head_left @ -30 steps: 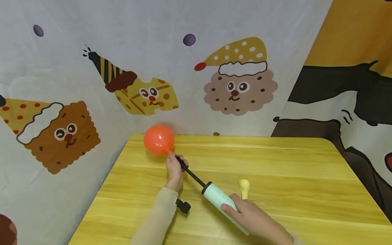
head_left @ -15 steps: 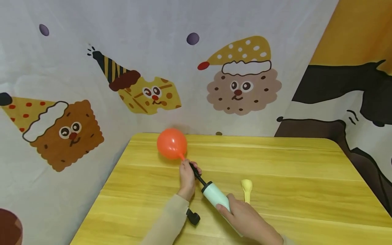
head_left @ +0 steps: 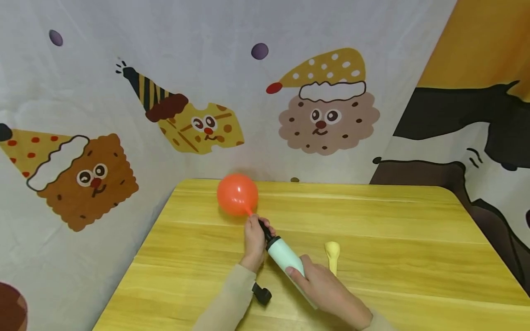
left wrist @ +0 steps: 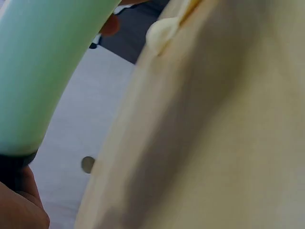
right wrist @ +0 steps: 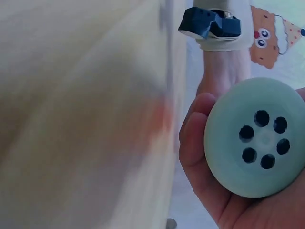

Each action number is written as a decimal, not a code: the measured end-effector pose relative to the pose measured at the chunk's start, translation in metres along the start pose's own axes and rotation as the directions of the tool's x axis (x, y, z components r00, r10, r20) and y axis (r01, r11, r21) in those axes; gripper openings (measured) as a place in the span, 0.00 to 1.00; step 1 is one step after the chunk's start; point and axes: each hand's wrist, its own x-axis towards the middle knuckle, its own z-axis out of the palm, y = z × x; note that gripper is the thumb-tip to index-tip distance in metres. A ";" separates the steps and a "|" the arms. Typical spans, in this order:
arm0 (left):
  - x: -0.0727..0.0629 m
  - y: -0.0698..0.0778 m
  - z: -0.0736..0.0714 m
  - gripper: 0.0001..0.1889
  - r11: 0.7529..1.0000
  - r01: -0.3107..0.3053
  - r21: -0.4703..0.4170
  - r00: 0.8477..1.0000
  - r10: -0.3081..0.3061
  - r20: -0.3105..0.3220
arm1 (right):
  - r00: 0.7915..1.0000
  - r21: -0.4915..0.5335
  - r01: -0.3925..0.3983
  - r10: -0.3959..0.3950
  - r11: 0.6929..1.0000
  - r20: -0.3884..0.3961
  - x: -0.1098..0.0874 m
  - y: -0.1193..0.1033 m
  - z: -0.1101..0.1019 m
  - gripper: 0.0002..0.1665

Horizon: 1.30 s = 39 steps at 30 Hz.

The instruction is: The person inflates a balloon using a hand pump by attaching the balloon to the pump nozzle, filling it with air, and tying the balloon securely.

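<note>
A round inflated orange-red balloon hangs off the black end of a mint-green hand pump, over the far left of the table. My left hand grips that black end and holds the balloon's neck, whose fit on the nozzle my fingers hide. Lower down, my right hand wraps round the green barrel. The right wrist view shows the barrel's flat base with its several round holes, fingers curled about it. In the left wrist view the barrel slants close past the camera. The black rod is pushed in, barely showing.
A limp yellow balloon lies on the wood-grain table just beyond my right hand. A black wrist camera sticks out from my left sleeve. Behind the table hangs a cloth printed with cartoon food figures.
The pump's rod has slid into the barrel, drawing my two hands together. The balloon and left hand have moved to the right in view; the right hand moved up and left.
</note>
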 end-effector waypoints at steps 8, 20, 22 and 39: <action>0.027 0.035 -0.012 0.18 0.995 -0.077 -0.068 0.997 0.075 -0.025 | 0.998 -0.014 0.029 -0.028 0.999 0.057 -0.021 0.002 -0.030 0.27; 0.014 0.020 -0.013 0.16 0.993 -0.047 -0.111 0.999 0.045 -0.013 | 0.998 -0.071 0.030 -0.026 0.997 0.056 -0.022 0.005 -0.022 0.32; 0.009 0.016 -0.008 0.16 0.994 -0.035 -0.101 0.999 0.036 0.011 | 0.999 -0.078 0.026 -0.023 0.997 0.035 -0.017 0.004 -0.019 0.33; -0.007 0.000 0.007 0.17 0.999 -0.024 -0.032 1.000 0.025 0.007 | 1.000 -0.034 0.008 -0.008 0.999 -0.018 0.007 -0.004 -0.008 0.34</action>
